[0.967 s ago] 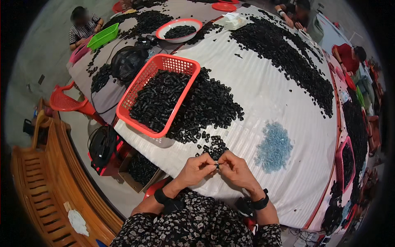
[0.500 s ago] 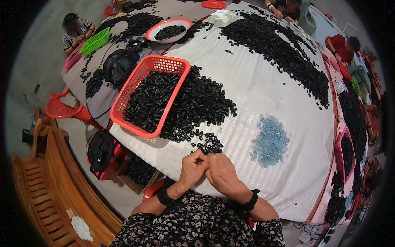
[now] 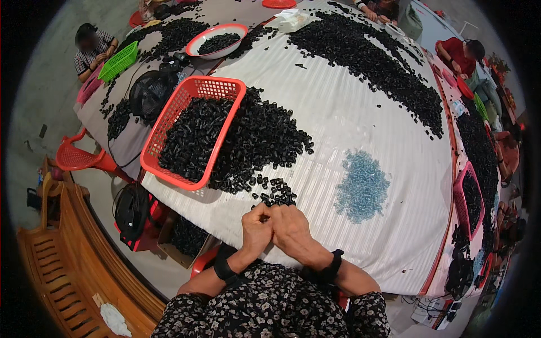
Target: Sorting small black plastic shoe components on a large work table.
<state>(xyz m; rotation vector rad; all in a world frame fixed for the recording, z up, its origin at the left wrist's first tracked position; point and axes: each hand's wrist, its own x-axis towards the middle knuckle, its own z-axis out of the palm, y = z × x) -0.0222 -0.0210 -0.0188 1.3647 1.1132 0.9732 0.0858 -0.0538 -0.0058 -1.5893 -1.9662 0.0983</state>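
My left hand [image 3: 256, 231] and my right hand [image 3: 291, 230] meet at the near edge of the white-covered table [image 3: 315, 236]. Fingertips pinch together, and whatever is between them is hidden by the fingers. Just beyond them lies a small cluster of short black plastic caps [image 3: 277, 193], joined to a larger heap of the same black pieces [image 3: 262, 138]. A red plastic basket [image 3: 213, 169], full of black pieces, stands on the left by that heap. To the right of my hands is a flat pile of small clear bluish pieces [image 3: 362, 187].
A wide spread of black pieces [image 3: 366, 62] covers the far table. Beyond the basket are a black mesh fan [image 3: 151, 94], a red-rimmed basin [image 3: 217, 55] and a green basket [image 3: 119, 62]. A wooden bench [image 3: 84, 253] is at left. Several people sit around the table.
The whole view has shifted a little, so the table and basket sit further left. Both hands stay together, with the right hand's fingers drawn closer over the left fingertips.
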